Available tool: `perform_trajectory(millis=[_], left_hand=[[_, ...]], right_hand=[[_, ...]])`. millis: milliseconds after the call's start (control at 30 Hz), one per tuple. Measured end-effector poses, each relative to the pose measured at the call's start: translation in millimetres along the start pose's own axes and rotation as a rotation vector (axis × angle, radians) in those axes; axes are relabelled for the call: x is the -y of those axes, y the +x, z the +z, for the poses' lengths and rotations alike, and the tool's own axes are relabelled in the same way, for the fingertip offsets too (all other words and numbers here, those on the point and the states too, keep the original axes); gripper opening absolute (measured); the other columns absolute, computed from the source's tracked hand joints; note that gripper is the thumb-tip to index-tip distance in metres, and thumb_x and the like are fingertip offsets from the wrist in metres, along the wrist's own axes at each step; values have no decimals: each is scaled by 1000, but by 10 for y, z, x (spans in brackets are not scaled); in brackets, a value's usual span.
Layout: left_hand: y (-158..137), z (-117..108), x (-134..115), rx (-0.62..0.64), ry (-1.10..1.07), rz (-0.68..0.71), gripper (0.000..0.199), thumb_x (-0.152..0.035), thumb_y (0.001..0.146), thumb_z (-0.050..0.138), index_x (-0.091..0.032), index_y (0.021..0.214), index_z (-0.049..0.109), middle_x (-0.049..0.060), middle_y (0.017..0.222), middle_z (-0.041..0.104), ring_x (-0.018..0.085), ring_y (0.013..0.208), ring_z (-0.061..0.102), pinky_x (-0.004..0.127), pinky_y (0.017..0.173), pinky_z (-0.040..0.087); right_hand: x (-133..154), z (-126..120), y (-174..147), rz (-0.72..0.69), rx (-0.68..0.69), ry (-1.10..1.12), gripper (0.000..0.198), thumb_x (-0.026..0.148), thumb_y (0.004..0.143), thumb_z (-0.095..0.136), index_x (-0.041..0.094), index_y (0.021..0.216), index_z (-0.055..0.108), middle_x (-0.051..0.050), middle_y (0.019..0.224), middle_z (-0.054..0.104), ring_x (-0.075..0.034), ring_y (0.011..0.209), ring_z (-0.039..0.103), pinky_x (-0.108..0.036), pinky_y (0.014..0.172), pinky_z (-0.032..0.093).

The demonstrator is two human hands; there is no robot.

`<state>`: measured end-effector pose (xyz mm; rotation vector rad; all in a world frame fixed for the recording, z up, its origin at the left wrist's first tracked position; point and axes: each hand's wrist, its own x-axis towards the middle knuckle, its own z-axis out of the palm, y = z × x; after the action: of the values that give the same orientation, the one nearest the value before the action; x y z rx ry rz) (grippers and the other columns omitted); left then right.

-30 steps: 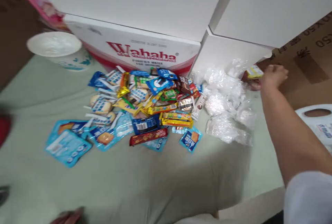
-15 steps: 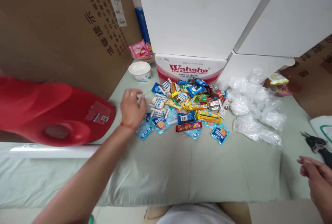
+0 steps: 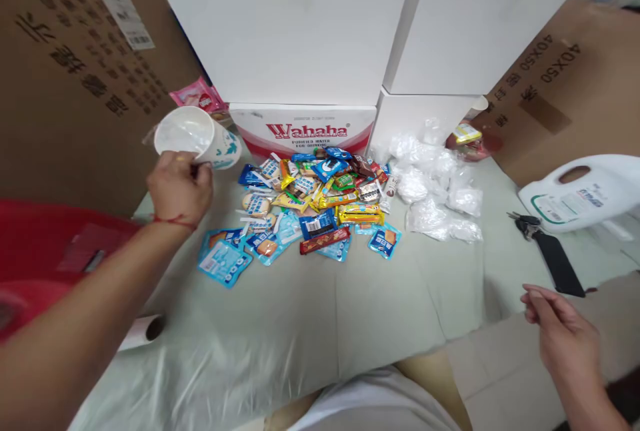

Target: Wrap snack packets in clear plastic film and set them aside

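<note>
My left hand [image 3: 180, 188] pinches the near rim of a white paper bowl [image 3: 224, 146] with a blue-green print. The bowl is tilted, its mouth turned toward me and to the left. Over the near right edge of the table hovers my right hand [image 3: 567, 331], thumb and fingers pressed together with nothing visible in them. Wrapped snacks [image 3: 323, 194] lie heaped in the middle: biscuits, yellow bars, a red bar [image 3: 325, 240] and blue packets [image 3: 225, 264]. To their right rests a pile of bunched clear plastic bags [image 3: 435, 184].
A Wahaha carton [image 3: 305, 128] and white boxes [image 3: 300, 24] stand behind. Brown cardboard [image 3: 75, 84] and a red jug [image 3: 45, 258] are at left, with a white roll [image 3: 143, 332]. At right are a white jug [image 3: 585, 191], keys [image 3: 527, 223] and a black strap-like item [image 3: 557, 261].
My left hand has reached from beside the snacks to the bowl, taken its rim and tilted it. The view has turned right, showing more of the white jug. My right hand keeps its pose.
</note>
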<state>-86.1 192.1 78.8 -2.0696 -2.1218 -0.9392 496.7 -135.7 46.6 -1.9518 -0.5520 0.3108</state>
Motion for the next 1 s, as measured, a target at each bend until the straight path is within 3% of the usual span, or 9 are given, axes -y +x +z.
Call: perform_trajectory(millis=[67,167,267,400,600,700,800,900,1000], left_hand=[[-479,-203,-424,-78,-89,140,33,-41,96,47,-15,105,66,8,102,65,32,108,69,54,96,55],[-1294,-390,-1153,81,-407,411,14,-34,98,54,-24,101,64,3,99,71,23,92,70,38,81,59],[-1979,-363,-1741,311,-735,615,20,-14,95,53,-25,109,61,3,101,73,17,93,72,28,81,59],[-2438,-177,-2133,472,-1001,628,20,-11,94,51,-23,108,61,7,99,70,16,85,68,26,74,57],[-2459,11,-2192,463,-1089,606,44,-17,96,56,-27,139,55,12,132,62,21,114,65,32,91,58],[-2352,266,-2087,366,-1030,450,40,-21,98,57,-25,138,55,13,137,58,22,115,64,33,88,58],[-2261,649,-1966,427,-921,342,18,-18,99,50,-20,105,67,8,103,67,19,93,66,33,82,56],[-2214,948,-1885,562,-875,319,19,-16,95,49,-19,94,68,5,87,67,17,77,64,31,73,52],[-2182,1042,-1849,623,-929,293,18,-16,95,51,-19,94,68,4,88,68,17,79,64,30,75,52]], right_hand=[[154,231,-161,0,164,111,36,57,67,85,29,89,78,-7,78,67,-21,63,55,-41,57,47],[442,665,-544,94,590,254,41,57,73,85,25,98,79,-9,88,73,-22,73,63,-37,66,54],[643,1008,-941,251,950,579,65,72,77,77,33,128,71,-11,128,72,-30,112,68,-47,90,58],[575,1100,-1240,456,1127,811,85,95,66,64,27,114,77,-14,129,73,-38,137,55,-58,110,47],[468,794,-935,537,854,819,76,82,68,77,27,119,75,-12,131,73,-37,143,51,-59,119,39],[842,786,-414,268,579,705,74,80,76,71,34,133,66,-8,139,68,-36,141,52,-60,109,49],[1389,1056,205,-193,428,521,80,83,86,54,35,149,49,-8,149,58,-35,145,47,-61,105,51],[1857,1553,744,-553,295,-5,94,79,82,63,30,158,37,-15,156,47,-36,145,45,-58,113,43],[2157,2001,1115,-637,259,-555,112,76,69,78,21,158,37,-23,153,42,-44,141,44,-61,115,38]])
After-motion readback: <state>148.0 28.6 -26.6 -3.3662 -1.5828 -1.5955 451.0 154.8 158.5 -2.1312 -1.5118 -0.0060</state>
